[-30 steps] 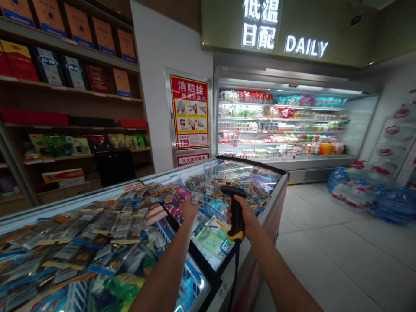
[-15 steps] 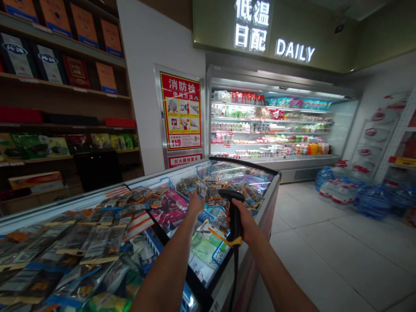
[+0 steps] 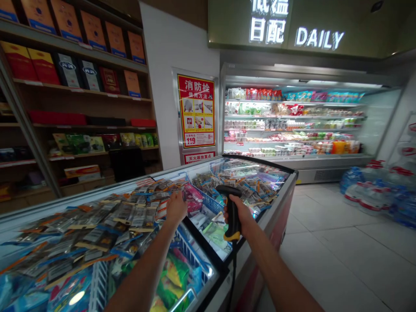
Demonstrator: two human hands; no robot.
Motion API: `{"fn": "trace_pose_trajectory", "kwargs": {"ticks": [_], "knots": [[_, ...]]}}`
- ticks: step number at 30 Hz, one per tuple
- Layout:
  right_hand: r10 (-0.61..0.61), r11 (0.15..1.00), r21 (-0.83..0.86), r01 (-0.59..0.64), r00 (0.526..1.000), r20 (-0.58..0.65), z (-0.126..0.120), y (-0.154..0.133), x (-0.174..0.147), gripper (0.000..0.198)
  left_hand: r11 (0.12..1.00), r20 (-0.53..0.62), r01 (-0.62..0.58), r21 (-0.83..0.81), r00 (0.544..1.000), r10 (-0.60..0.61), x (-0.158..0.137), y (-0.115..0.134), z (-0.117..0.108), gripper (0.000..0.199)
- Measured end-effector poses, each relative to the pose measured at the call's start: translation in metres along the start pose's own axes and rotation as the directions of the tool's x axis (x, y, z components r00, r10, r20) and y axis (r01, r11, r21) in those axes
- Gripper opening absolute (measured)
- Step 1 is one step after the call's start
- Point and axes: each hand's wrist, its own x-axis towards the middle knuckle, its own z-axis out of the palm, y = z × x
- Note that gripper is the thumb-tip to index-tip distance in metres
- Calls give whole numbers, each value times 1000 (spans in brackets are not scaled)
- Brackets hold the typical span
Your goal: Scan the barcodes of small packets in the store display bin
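Observation:
My right hand (image 3: 242, 214) is wrapped round the handle of a black and yellow barcode scanner (image 3: 233, 212). Its head points forward over the chest freezer, and a cord runs down from the grip. My left hand (image 3: 176, 208) is closed, beside the far end of the black lid edge (image 3: 208, 247). Whatever its fingers hold, if anything, is hidden. Many flat packets (image 3: 126, 212) lie in overlapping layers to the left of that hand. A pink package (image 3: 194, 198) shows just beyond it. Below the scanner there is a pale green package (image 3: 217, 234) behind the glass.
The freezer rim (image 3: 276, 208) runs along the right, beside a tiled floor (image 3: 328, 242). Wrapped water bottles (image 3: 370, 186) stand on the floor. A lit refrigerated display (image 3: 292, 125) is at the back, a shelf of boxes (image 3: 94, 91) at left.
My view has swung left, so the surroundings sit further right. My left hand has moved left and back from the packets toward the black lid edge. The scanner stays in my right hand.

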Motion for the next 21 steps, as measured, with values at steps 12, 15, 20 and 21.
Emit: {"fn": "trace_pose_trajectory", "kwargs": {"ticks": [12,15,20,21], "knots": [[31,998,-64,-27,997,66,29,23,-8,26,895,-86,170,413,985,-148,-34,-52,-85,51],[38,997,-71,-32,996,80,34,25,-12,24,864,-33,170,473,984,-175,-43,-55,-87,55],[49,996,-85,-40,994,100,37,27,-17,24,853,-44,129,505,991,-124,-47,-55,-79,54],[47,995,-89,-38,994,99,37,27,-18,24,858,-44,121,500,992,-115,-47,-55,-76,53]]}}
